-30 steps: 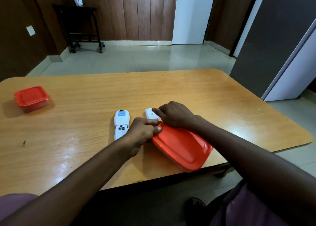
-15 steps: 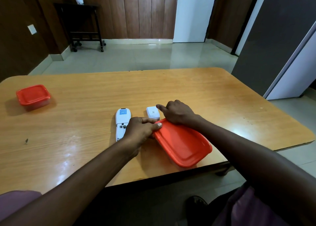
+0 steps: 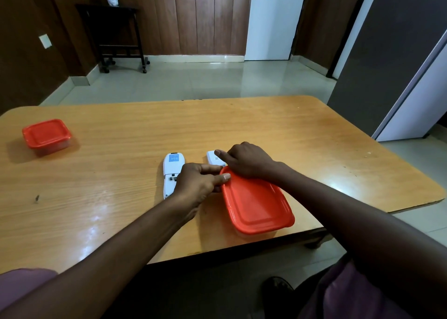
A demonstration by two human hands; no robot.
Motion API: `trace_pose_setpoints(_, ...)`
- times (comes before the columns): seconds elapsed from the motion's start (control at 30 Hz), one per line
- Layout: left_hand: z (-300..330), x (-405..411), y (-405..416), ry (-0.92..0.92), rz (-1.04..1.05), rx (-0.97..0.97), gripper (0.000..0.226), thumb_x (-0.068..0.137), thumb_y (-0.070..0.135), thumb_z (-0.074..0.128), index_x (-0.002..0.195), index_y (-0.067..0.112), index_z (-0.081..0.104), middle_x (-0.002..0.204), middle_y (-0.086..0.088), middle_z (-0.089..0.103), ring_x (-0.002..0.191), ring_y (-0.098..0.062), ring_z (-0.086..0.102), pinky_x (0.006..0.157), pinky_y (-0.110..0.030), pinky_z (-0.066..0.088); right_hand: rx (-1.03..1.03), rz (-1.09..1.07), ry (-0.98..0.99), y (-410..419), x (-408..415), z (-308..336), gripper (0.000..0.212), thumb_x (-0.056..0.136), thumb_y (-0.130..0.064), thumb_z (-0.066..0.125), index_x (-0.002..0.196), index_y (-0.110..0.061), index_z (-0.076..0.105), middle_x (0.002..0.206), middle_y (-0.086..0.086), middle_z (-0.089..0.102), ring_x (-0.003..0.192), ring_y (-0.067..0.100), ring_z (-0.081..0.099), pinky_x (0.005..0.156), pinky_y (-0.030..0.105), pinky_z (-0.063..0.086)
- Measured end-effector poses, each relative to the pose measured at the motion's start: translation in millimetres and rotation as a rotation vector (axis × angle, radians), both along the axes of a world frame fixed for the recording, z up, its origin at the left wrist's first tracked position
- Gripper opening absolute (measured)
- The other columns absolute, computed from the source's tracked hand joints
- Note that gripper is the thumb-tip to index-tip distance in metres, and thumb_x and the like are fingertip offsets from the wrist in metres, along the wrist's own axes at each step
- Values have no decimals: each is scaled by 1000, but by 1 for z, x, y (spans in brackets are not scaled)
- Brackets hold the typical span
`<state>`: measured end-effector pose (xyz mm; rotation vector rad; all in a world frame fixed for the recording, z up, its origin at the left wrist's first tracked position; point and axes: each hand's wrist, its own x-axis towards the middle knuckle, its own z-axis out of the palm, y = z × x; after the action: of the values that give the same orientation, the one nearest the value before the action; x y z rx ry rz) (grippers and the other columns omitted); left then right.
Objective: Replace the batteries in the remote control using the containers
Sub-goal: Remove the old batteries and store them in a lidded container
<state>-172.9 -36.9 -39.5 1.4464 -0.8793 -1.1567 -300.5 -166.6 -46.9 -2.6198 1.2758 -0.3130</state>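
Both hands at the far-left corner of the red-lidded container (image 3: 256,205) — left hand (image 3: 198,183) pinching the lid's edge, thumb on top; right hand (image 3: 246,161) curled over the far rim, gripping it, forefinger out toward the white battery cover (image 3: 212,156). Container close to the bench (image 3: 314,149) near edge, white remote control (image 3: 170,173) face-down just left of the left hand, battery bay open. Second red-lidded container (image 3: 46,135) well apart near the left edge — broad bare wood between and beyond.
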Motion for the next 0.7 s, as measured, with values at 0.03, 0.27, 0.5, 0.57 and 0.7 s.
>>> trace_pose_setpoints(0.03, 0, -1, 0, -6, -11, -9, 30, 79, -1, 80, 108, -1, 74, 88, -14, 77, 68, -19, 74, 64, -26, 62, 56, -18, 7, -2, 0, 0, 66, 102, -59, 35, 51, -18, 44, 54, -1, 45, 53, 17, 44, 50, 31, 25)
trace_pose_setpoints(0.27, 0, -2, 0, 5, 1, 10, 22, 80, -2, 79, 78, 19, 74, 66, 0, 77, 60, -13, 73, 56, -24, 60, 188, -79, 155, -13, 4, -3, 55, 106, -47, 20, 153, -25, 39, 128, 22, 58, 118, 38, 53, 80, 35, 34)
trace_pose_setpoints(0.5, 2, 0, 0, 24, -6, 46, 20, 80, -4, 78, 83, 15, 74, 62, 1, 76, 55, -10, 72, 50, -21, 56, -105, -93, 24, 1, 1, 0, 59, 104, -53, 34, 73, -12, 63, 79, 13, 64, 84, 36, 64, 63, 33, 33)
trace_pose_setpoints(0.57, 2, -2, 0, 17, -40, 50, 21, 80, -5, 78, 95, 10, 75, 66, 1, 76, 59, -10, 73, 54, -23, 58, -102, -8, 31, 7, 4, 4, 58, 104, -51, 37, 58, -19, 49, 62, 2, 51, 71, 31, 57, 58, 33, 29)
trace_pose_setpoints(0.7, 2, -3, 2, -35, -94, 44, 36, 80, -2, 79, 115, 1, 72, 83, -5, 77, 70, -13, 73, 68, -26, 61, -6, 65, 40, 13, 10, 4, 60, 104, -47, 39, 51, -20, 44, 57, 1, 48, 64, 25, 50, 58, 33, 30)
